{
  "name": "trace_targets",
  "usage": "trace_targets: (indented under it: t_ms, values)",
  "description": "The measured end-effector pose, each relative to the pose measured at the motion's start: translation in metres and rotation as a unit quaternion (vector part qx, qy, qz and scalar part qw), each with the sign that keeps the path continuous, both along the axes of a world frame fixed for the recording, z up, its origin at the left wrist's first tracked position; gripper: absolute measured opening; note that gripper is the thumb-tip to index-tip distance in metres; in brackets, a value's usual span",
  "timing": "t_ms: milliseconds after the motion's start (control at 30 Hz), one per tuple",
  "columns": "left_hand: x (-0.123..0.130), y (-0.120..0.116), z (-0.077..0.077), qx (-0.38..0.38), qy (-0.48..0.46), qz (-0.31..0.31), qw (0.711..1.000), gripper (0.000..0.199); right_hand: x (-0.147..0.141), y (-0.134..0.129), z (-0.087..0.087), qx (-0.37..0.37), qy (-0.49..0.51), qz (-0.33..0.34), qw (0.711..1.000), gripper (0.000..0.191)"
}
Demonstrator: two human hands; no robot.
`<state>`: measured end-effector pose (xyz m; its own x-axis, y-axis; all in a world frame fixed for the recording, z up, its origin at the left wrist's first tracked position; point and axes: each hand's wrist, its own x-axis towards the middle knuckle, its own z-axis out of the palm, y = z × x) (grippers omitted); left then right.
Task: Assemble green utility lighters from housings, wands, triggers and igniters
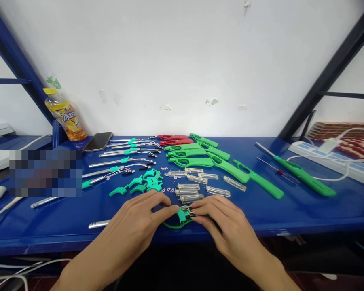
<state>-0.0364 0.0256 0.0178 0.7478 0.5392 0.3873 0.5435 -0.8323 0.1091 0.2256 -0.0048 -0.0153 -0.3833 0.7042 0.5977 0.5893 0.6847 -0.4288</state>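
Note:
Near the front edge of the blue table, both hands hold a green lighter casing lying open with its inside up. A teal trigger sits in it, beside white wires. My left hand is closed on the casing's left part, thumb at the trigger. With fingertips and thumb together, my right hand pinches at the right end, by a small black part; its fingers hide much of that end. A metal tube shows left of my left hand. Just beyond the hands lie clear fuel tanks and loose teal triggers.
Several metal lighter tubes with wires lie at left. Green casings and red ones lie behind. At right are an assembled green lighter, a screwdriver and a power strip. A phone and bottle stand back left.

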Motion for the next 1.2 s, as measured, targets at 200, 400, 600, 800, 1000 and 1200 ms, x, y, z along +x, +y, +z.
trace_targets:
  t_ms: [200,400,600,800,1000,1200]
  values:
    - [0.004,-0.001,0.001,0.036,-0.033,-0.002,0.999,0.061,0.000,0.000,0.002,0.000,-0.005,0.001,1.000,0.009]
    - [0.005,-0.003,-0.003,0.028,-0.033,0.008,0.999,0.060,0.001,-0.001,0.000,-0.006,-0.011,-0.005,1.000,0.010]
    - [0.002,-0.006,-0.005,-0.021,-0.056,-0.003,0.998,0.055,0.002,-0.002,0.000,-0.005,-0.006,-0.003,1.000,0.008]
    - [0.004,-0.006,-0.006,-0.006,-0.050,-0.005,0.999,0.059,0.001,-0.001,0.002,-0.001,-0.006,0.000,1.000,0.008]
    - [0.002,-0.009,-0.010,-0.021,-0.038,0.009,0.999,0.062,0.001,-0.001,0.002,0.003,-0.006,-0.001,1.000,0.006]
    - [0.000,-0.010,-0.017,0.004,-0.039,0.023,0.999,0.067,0.001,-0.001,0.000,0.004,-0.011,-0.003,1.000,0.007]
